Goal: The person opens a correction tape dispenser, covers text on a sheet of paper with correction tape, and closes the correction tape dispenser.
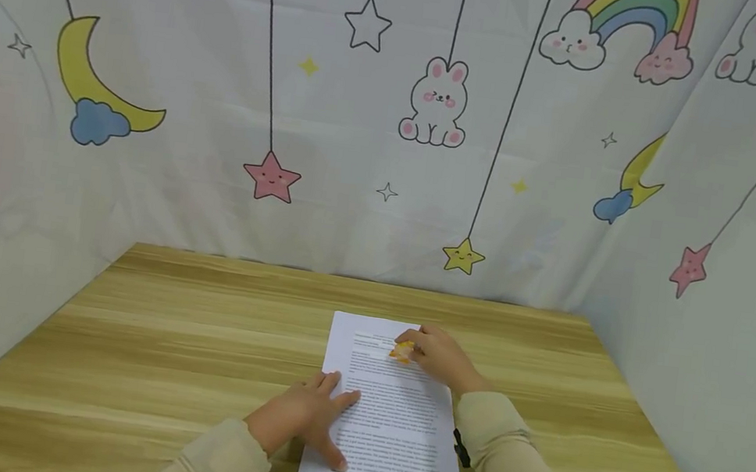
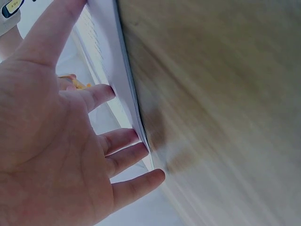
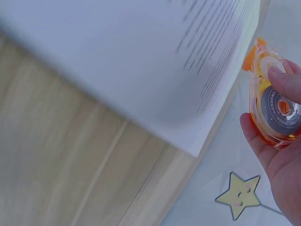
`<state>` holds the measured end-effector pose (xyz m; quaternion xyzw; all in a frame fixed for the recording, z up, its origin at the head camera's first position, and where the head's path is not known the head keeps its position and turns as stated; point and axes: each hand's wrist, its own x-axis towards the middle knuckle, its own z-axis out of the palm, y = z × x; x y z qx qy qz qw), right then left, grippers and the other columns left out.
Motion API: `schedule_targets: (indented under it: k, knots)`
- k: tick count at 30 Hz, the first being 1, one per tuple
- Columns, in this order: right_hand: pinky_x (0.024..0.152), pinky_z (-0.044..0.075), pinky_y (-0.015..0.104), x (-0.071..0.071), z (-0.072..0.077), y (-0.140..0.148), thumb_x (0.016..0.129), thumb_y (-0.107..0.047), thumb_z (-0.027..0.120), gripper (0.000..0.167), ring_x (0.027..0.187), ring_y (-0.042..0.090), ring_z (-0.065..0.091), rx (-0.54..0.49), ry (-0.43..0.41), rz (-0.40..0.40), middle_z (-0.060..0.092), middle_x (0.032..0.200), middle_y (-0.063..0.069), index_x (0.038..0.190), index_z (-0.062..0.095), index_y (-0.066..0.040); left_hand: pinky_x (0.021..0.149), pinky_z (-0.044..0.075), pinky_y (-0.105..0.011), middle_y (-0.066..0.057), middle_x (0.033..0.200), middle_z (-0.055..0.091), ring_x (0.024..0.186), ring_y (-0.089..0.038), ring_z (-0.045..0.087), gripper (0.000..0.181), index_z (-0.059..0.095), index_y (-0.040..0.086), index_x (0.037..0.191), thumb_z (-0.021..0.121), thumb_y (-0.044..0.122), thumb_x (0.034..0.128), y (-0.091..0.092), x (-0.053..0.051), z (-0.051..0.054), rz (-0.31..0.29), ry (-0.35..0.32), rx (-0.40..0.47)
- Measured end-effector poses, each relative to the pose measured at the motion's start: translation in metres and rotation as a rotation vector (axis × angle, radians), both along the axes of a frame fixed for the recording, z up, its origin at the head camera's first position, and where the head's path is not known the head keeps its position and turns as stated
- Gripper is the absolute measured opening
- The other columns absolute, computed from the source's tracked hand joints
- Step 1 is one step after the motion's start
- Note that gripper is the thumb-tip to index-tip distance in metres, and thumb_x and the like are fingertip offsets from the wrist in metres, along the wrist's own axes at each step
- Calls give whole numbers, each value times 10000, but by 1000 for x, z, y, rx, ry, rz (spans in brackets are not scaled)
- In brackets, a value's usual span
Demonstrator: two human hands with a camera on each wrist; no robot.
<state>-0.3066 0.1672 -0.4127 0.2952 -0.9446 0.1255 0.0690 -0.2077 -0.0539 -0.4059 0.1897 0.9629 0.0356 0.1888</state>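
A stack of printed paper (image 1: 391, 419) lies on the wooden table, its long side pointing away from me. My left hand (image 1: 310, 414) rests on the sheet's left edge with its fingers spread; the left wrist view shows the same hand (image 2: 61, 132) with fingertips at the paper's edge. Near the top of the page, my right hand (image 1: 443, 356) holds an orange and clear correction tape (image 1: 402, 351) over the upper lines of text. In the right wrist view the correction tape (image 3: 277, 99) sits between thumb and fingers, its orange tip toward the paper.
The wooden table (image 1: 195, 339) spreads out on both sides of the paper. White cloth (image 1: 350, 233) printed with stars, rabbits and moons hangs behind the table and along its left and right sides.
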Motion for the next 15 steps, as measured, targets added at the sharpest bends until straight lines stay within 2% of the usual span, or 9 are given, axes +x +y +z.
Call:
schedule_targets:
  k: [6, 15]
  knots:
    - [650, 415, 283, 2, -2, -25, 843, -100, 645, 256, 728, 125, 476, 4, 26, 42, 551, 855, 7, 1074, 658, -209, 1050, 317, -512, -143, 1469, 256, 1360, -343, 248, 992, 354, 256, 1418, 725, 657, 590, -2, 1, -1, -18, 16, -7]
    - [654, 431, 273, 4, -6, -53, 843, -130, 651, 294, 742, 125, 489, 49, 47, 49, 548, 907, 3, 1115, 644, -242, 1047, 313, -533, -145, 1483, 247, 1363, -363, 255, 993, 341, 274, 1422, 716, 666, 591, -2, -1, -4, -21, 27, -19]
